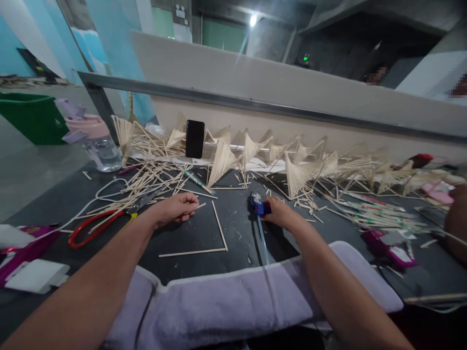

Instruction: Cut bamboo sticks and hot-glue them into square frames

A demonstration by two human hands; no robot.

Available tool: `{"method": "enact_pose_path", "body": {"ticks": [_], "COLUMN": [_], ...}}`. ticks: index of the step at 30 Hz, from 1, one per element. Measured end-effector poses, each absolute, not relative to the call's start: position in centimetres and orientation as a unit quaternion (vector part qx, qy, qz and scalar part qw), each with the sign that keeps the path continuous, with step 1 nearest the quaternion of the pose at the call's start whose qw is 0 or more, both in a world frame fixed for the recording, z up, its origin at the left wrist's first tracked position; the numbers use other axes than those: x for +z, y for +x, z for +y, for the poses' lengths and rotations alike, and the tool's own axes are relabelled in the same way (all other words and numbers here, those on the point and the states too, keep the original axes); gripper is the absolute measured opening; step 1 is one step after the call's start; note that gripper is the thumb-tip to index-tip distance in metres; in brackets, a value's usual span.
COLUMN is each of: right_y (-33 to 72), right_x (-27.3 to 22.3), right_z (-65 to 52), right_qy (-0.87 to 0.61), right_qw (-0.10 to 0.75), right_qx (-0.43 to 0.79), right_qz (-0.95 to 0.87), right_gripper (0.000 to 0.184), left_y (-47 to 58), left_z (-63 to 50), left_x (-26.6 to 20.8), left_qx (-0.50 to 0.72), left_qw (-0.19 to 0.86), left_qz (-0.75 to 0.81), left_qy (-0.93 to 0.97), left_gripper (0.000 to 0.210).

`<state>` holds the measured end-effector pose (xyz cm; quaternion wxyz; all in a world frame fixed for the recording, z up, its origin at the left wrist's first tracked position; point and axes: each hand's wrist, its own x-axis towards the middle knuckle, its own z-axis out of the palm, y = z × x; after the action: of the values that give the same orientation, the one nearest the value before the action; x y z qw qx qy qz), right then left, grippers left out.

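My left hand (179, 208) is closed in a pinch on a thin wooden stick (200, 206), whose short end pokes out to the right. My right hand (279, 211) grips a blue hot glue gun (258, 206); a long clear glue stick (263, 238) trails from it toward me. Between the hands, two wooden sticks lie on the dark table: an upright one (219, 226) and a crosswise one (191, 253), meeting at a corner at the near right. Red-handled scissors (97, 226) rest left of my left hand, partly under loose sticks.
Fan-shaped stick models (222, 163) line the back board, with a black phone (195, 139) among them. A water bottle (104, 148) stands back left. Purple power strips (390, 249) with plugs sit at both sides. A lilac cloth (226, 304) covers the near edge. Another person's arm (457, 221) shows far right.
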<state>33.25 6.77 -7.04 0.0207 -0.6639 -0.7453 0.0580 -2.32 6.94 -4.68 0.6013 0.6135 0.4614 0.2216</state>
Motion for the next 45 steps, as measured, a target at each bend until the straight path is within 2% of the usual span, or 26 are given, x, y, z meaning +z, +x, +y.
{"method": "enact_pose_path", "body": {"ticks": [3,5,7,10,14,18,23,38,45], "right_y": [33.4,32.2,29.9,25.4,21.3,21.2,22.3,22.3,22.5], "right_x": [-5.0,-3.1,-1.8,-2.1,-5.5,-8.2,-9.1,-8.8,-8.5], "right_z": [6.3,5.7,5.3,5.0,4.8,5.0,5.5,5.0,4.7], "right_qy": [-0.652,-0.653,-0.604,-0.420,-0.315,-0.323,-0.344,-0.367,-0.366], "right_qw": [-0.009,0.000,0.059,0.122,0.114,0.110,0.125,0.138,0.148], "right_qx": [0.035,-0.028,-0.058,-0.014,0.015,0.016,0.012,0.018,0.025], "right_qz": [-0.757,-0.757,-0.792,-0.899,-0.942,-0.940,-0.931,-0.920,-0.918], "right_gripper": [0.052,0.035,0.023,0.025,0.030,0.032,0.032,0.027,0.025], "left_y": [-2.7,-2.9,-3.0,-3.2,-3.2,-3.0,-2.4,-0.6,0.9], "left_z": [7.1,7.3,7.5,7.8,7.9,7.9,8.2,8.1,9.4], "left_x": [-4.7,-4.6,-4.7,-4.9,-4.9,-4.7,-5.4,-5.7,-4.3], "left_qx": [0.233,0.248,0.262,0.270,0.272,0.276,0.270,0.202,0.210], "left_qw": [0.601,0.608,0.622,0.644,0.644,0.622,0.594,0.453,0.392], "left_qz": [0.459,0.454,0.448,0.439,0.445,0.455,0.461,0.549,0.548], "left_qy": [0.611,0.602,0.587,0.566,0.560,0.574,0.601,0.673,0.708], "left_gripper": [0.025,0.024,0.024,0.025,0.025,0.024,0.023,0.030,0.020]}}
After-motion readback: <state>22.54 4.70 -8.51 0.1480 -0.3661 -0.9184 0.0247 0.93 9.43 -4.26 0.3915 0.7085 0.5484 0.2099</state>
